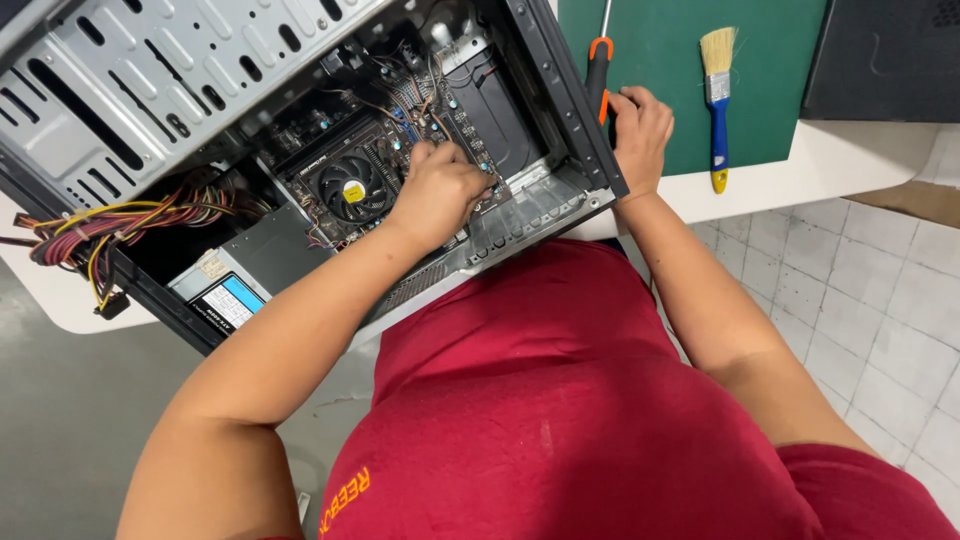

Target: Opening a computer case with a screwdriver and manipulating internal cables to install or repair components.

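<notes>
At the far left, a bundle of coloured cables (120, 225) spills out of the open computer case (150, 90), which lies on its side on the white tabletop (830, 160). Inside it, the round cooler fan (352, 188) sits just left of the left hand (440, 195), whose fingers are curled and pressed down on the motherboard (440, 110). Beyond the case edge, the right hand (640, 130) closes its fingertips on a black-and-orange screwdriver (598, 75) lying on a green mat (770, 80), with a blue-handled brush (718, 100) further right.
</notes>
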